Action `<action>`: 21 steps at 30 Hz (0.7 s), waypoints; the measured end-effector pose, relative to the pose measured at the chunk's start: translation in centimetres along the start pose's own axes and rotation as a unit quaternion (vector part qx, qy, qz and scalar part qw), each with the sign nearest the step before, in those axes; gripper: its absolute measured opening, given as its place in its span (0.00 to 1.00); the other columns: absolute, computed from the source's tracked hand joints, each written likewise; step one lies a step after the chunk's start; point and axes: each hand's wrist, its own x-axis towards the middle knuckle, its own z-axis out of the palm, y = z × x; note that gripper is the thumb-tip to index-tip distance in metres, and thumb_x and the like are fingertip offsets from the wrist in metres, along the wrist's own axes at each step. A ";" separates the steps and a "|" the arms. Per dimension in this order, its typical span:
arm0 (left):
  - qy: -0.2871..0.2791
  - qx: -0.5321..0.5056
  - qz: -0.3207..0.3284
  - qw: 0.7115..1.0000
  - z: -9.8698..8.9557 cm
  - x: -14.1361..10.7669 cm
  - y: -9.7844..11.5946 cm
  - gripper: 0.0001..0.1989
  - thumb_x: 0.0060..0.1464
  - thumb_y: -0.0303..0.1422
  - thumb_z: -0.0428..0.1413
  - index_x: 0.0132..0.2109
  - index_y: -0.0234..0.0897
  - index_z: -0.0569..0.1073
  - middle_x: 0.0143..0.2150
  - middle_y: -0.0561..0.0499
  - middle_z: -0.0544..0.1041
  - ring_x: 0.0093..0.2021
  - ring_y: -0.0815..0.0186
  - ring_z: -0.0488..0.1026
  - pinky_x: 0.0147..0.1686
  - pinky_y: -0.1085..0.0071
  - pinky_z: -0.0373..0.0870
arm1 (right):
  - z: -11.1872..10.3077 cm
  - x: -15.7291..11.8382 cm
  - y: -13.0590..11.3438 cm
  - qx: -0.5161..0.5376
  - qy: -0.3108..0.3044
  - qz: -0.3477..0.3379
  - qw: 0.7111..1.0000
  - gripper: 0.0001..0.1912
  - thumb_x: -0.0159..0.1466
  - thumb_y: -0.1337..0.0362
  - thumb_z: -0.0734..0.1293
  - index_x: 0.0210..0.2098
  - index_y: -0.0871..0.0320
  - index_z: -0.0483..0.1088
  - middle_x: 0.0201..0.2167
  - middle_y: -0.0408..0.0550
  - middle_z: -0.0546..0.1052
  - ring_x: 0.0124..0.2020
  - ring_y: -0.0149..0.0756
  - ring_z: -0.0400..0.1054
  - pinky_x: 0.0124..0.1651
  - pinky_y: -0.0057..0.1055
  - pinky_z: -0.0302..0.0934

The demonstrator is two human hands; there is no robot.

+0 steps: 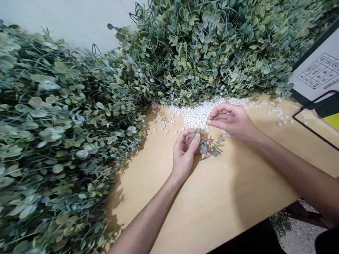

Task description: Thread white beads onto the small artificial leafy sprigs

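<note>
My left hand (184, 151) is closed on a small sprig of green leaves (215, 153), thumb and fingers pinching one end. The rest of the sprig spreads to the right, just above the wooden table (206, 208). To the upper right, my right hand (233, 121) has its thumb and fingertips brought together at the edge of a spread of small white pieces (194, 114). Whatever lies between those fingertips is too small to make out. The two hands are a little apart.
Large heaps of leafy green sprigs line the left (58, 148) and back (190, 53) of the table. On the right stand a dark-edged sheet with a printed table (316, 74) and a black wire frame (315, 132). Loose white pieces (280, 113) lie scattered nearby.
</note>
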 end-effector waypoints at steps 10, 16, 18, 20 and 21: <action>0.052 0.067 0.031 0.996 -0.7 0.3 -0.7 0.15 0.57 0.42 0.70 0.48 0.39 0.83 0.39 0.49 0.82 0.38 0.69 0.76 0.40 0.74 0.73 | 0.7 -0.6 -0.2 0.070 -0.067 0.063 0.993 0.17 0.54 0.62 0.84 0.39 0.57 0.78 0.39 0.46 0.84 0.43 0.35 0.79 0.54 0.35 0.73; 0.047 0.083 0.041 0.995 -0.8 0.3 -0.7 0.14 0.60 0.44 0.67 0.42 0.38 0.83 0.35 0.51 0.78 0.34 0.69 0.71 0.37 0.73 0.69 | 0.7 -0.7 0.3 0.086 -0.084 0.082 0.989 0.19 0.53 0.62 0.84 0.40 0.57 0.77 0.40 0.46 0.84 0.43 0.36 0.80 0.52 0.36 0.74; 0.042 0.072 0.040 0.996 -0.8 0.3 -0.6 0.14 0.60 0.44 0.67 0.40 0.37 0.82 0.34 0.52 0.76 0.33 0.70 0.69 0.35 0.74 0.68 | 0.7 -0.8 0.3 0.086 -0.091 0.087 0.988 0.20 0.53 0.62 0.84 0.40 0.57 0.77 0.40 0.46 0.83 0.42 0.36 0.80 0.51 0.36 0.75; 0.036 0.068 0.035 0.996 -0.8 0.3 -0.6 0.14 0.60 0.44 0.67 0.38 0.37 0.80 0.32 0.52 0.74 0.32 0.70 0.68 0.34 0.73 0.67 | 0.7 -0.8 0.2 0.086 -0.096 0.091 0.988 0.20 0.53 0.62 0.84 0.40 0.56 0.77 0.40 0.45 0.83 0.41 0.36 0.80 0.49 0.35 0.76; 0.035 0.068 0.032 0.997 -0.8 0.2 -0.6 0.14 0.60 0.44 0.67 0.37 0.37 0.80 0.31 0.53 0.74 0.31 0.70 0.68 0.33 0.73 0.66 | 0.8 -0.9 0.2 0.086 -0.097 0.092 0.987 0.19 0.53 0.62 0.84 0.40 0.56 0.76 0.39 0.45 0.83 0.41 0.37 0.81 0.48 0.35 0.76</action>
